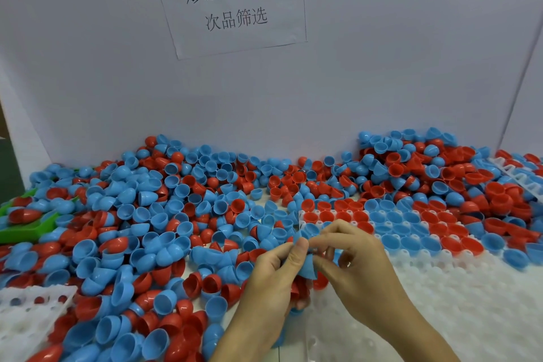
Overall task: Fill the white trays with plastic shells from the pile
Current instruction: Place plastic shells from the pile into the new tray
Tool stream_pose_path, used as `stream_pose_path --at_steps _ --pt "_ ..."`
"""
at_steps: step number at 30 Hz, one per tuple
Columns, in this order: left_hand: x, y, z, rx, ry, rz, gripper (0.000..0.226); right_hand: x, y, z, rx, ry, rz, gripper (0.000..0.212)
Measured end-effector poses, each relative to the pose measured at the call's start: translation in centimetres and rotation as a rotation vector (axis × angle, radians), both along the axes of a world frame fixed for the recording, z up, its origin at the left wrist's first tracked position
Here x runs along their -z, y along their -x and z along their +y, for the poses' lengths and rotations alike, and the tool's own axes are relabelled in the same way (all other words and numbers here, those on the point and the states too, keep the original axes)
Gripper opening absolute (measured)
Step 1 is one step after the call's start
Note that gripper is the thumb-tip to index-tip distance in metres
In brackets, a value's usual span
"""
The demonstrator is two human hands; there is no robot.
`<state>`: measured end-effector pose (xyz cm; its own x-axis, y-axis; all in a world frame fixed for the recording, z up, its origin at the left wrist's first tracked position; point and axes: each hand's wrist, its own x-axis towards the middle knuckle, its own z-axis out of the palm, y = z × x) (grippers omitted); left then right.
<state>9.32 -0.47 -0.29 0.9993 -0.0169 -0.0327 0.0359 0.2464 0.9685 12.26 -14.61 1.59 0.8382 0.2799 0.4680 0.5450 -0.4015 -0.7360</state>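
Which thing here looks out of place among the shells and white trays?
The green tray at far left: the only green item, half buried under loose shells, while the white tray sits uncovered by the hands.

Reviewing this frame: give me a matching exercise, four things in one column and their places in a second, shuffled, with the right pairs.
Things:
1. green tray
2. paper sign
3. blue shell in both hands
4. partly filled white tray

Places:
A. on the back wall
B. far left, half buried in shells
C. right of the hands
D. pinched between the left hand and right hand

Pairs: 1-B, 2-A, 3-D, 4-C
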Motion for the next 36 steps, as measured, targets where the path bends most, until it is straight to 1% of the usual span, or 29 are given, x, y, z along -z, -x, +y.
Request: stream_pose_path --at_steps 3,6,9,16,19,22,26,30,33,36 --pt "0.0 -0.1 0.0 -0.006 0.027 0.004 0.044 0.1 -0.4 -0.3 0.098 -0.017 -0.052 0.03" --pt "0.2 -0.3 0.1 -0.023 0.026 0.017 0.041 0.0 -0.5 -0.5 0.162 -0.006 -0.074 0.025" --pt "0.4 -0.3 0.2 -0.019 -0.003 0.02 0.038 0.0 -0.4 -0.4 0.148 -0.003 -0.069 0.026" --pt "0.3 -0.4 0.2 -0.01 0.001 0.039 0.037 0.0 -0.3 -0.2 0.14 -0.004 -0.085 0.027" --pt "0.1 -0.4 0.2 -0.051 0.039 0.056 0.031 -0.1 -0.7 -0.9 0.187 -0.004 -0.111 0.026" --pt "0.0 -0.4 0.3 -0.135 0.055 0.069 0.022 -0.3 -1.6 -2.7 0.294 0.024 -0.099 0.024" --pt "-0.3 -0.3 0.3 -0.207 0.098 0.112 0.03 -0.3 -2.5 -5.1 0.386 0.168 -0.013 0.019" --pt "-0.6 -0.4 0.3 -0.265 0.202 0.154 0.029 0.0 -2.7 -5.8 0.312 0.375 0.129 0.016" --pt "-0.7 -0.4 0.4 -0.287 0.25 0.163 0.027 0.6 -2.5 -5.0 0.243 0.579 0.208 0.013" --pt "-0.5 -0.5 0.4 -0.297 0.259 0.162 0.027 1.2 -2.4 -4.3 0.273 0.698 0.255 0.011"
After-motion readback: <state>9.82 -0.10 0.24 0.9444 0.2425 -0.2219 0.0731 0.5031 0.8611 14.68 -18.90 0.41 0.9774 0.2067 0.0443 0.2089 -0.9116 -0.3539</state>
